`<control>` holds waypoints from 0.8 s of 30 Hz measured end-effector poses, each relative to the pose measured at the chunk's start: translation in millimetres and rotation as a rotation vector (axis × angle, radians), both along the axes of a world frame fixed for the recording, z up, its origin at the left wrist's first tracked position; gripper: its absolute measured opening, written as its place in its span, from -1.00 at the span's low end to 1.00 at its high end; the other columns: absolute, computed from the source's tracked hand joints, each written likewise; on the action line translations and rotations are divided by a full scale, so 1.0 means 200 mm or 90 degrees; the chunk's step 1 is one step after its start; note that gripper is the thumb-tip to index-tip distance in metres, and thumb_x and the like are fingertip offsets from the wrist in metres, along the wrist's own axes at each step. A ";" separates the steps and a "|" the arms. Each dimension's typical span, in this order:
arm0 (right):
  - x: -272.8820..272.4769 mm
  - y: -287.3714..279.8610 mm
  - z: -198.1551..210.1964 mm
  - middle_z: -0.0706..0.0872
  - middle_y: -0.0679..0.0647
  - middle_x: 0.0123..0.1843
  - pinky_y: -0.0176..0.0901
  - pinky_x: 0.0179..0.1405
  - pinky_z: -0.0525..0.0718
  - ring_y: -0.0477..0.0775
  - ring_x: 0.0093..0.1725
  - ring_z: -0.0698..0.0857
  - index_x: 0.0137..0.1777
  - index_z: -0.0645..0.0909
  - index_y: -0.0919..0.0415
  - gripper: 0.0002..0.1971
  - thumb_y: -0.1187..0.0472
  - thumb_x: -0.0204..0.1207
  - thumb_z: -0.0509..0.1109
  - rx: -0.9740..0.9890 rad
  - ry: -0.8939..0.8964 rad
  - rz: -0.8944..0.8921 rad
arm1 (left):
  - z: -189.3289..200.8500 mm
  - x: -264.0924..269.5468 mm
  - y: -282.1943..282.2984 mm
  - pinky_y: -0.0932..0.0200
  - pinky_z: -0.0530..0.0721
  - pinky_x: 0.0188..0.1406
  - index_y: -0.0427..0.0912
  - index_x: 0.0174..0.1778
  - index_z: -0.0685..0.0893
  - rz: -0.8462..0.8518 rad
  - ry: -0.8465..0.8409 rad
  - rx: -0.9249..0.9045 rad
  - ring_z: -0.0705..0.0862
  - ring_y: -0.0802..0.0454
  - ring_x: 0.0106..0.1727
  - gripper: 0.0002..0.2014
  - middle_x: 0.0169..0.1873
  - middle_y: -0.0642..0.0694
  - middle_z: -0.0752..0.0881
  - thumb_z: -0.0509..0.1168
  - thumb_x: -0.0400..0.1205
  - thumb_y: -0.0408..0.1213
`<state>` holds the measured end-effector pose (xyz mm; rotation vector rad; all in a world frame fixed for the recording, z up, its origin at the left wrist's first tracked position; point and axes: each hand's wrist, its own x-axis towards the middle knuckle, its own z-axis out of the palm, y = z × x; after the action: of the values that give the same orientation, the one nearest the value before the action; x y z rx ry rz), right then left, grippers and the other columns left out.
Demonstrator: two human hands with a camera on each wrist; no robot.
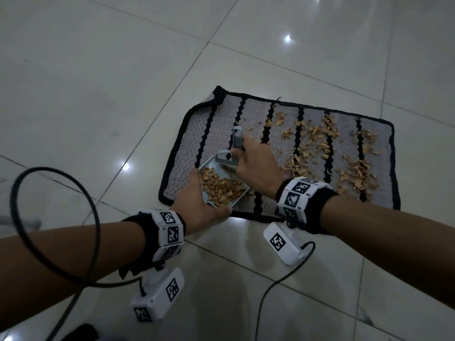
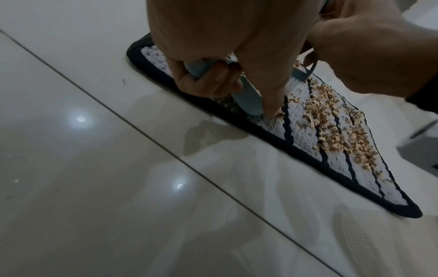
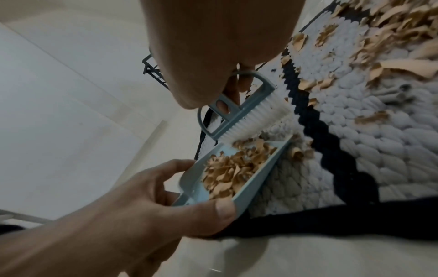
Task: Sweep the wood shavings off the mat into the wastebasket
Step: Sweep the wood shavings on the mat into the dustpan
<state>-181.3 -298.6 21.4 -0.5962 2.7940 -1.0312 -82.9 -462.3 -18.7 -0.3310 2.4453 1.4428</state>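
A grey knitted mat (image 1: 221,124) with black stripes and a black border lies on the tiled floor. Tan wood shavings (image 1: 317,143) are scattered over its right half. My left hand (image 1: 199,203) grips a small light-blue dustpan (image 3: 251,187) at the mat's near left part; a heap of shavings (image 3: 232,168) lies in the pan. My right hand (image 1: 256,161) holds a small grey brush (image 1: 237,141) by its handle. The white bristles (image 3: 255,116) touch the mat at the pan's mouth. In the left wrist view the pan (image 2: 249,99) shows from behind.
Glossy white floor tiles (image 1: 98,82) surround the mat. A dark wire basket (image 3: 154,69) shows partly behind my right hand in the right wrist view. Black cables (image 1: 93,217) loop from the wrist cameras over the floor near me.
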 end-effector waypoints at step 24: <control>-0.03 -0.01 0.04 0.74 0.15 -0.21 -0.18 -0.54 0.46 0.10 -0.47 0.54 0.07 0.58 0.35 -0.90 0.39 0.63 0.26 -0.064 0.013 -0.049 | -0.01 0.01 -0.03 0.20 0.69 0.16 -0.01 0.45 0.29 -0.027 -0.003 0.004 0.68 0.26 0.11 -0.05 0.17 0.16 0.65 0.71 0.25 0.00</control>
<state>-188.1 -301.3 30.3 -0.5172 2.8173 -1.1922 -81.7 -467.8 -21.4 -0.2806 2.4289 1.4296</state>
